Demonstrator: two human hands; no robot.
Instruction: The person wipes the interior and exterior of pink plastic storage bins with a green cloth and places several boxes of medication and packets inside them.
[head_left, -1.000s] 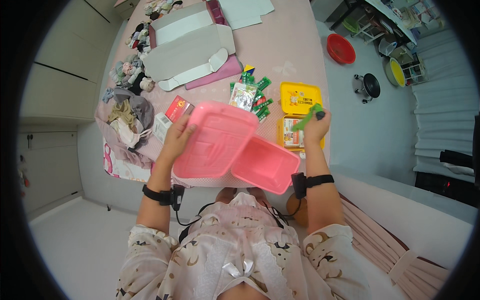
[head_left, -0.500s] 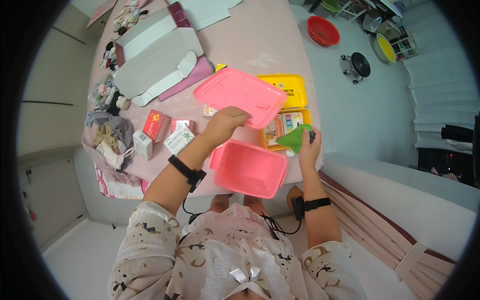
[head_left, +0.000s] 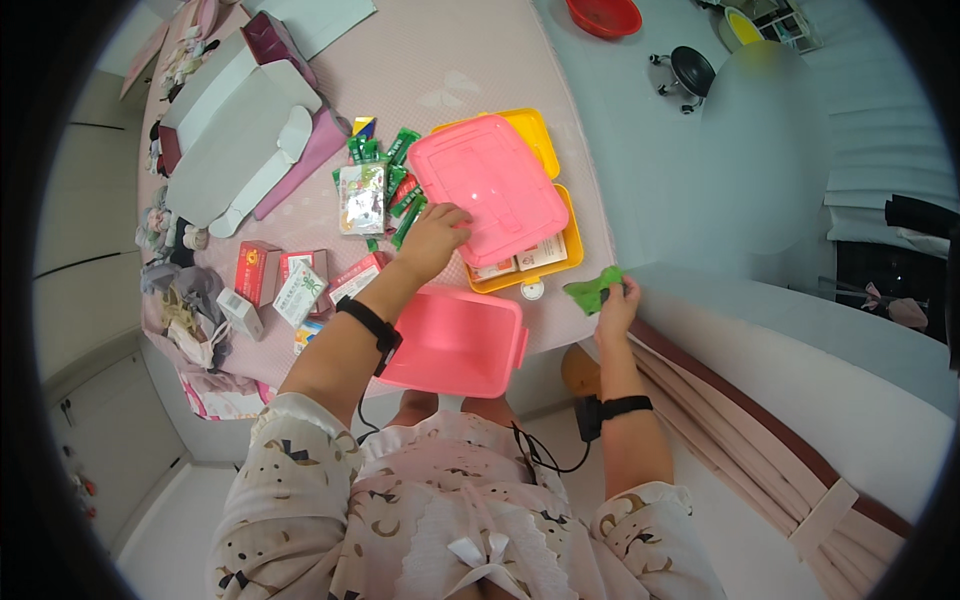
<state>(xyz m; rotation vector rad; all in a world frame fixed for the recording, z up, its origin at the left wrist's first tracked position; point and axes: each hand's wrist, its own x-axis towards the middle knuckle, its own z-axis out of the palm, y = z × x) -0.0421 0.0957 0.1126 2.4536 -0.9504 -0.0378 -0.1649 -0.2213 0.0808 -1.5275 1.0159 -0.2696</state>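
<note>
A pink plastic lid (head_left: 488,188) lies tilted over the yellow case (head_left: 575,235), covering much of it. At the lid's near-left edge my left hand (head_left: 437,240) is closed on the rim. My right hand (head_left: 618,305) grips a bunched green cloth (head_left: 590,291) at the bed's right edge. Nearer to me, the open pink bin (head_left: 450,340) shows a bare inside, partly behind my left forearm. Small cartons (head_left: 530,257) show in the yellow case below the lid. Beside the lid lie several green packets (head_left: 402,147) and a clear-wrapped pack (head_left: 362,199).
Left of my forearm are red and white medicine boxes (head_left: 258,272). Farther left lie clothes (head_left: 190,300) and a large opened white carton (head_left: 235,140). A small round white object (head_left: 532,290) sits by the yellow case. Beyond the bed stand a black stool (head_left: 690,72) and red basin (head_left: 605,15).
The lid has shifted over the yellow case, uncovering the green packets and wrapped pack. My right hand has drawn the green cloth away from the case. The view has turned somewhat.
</note>
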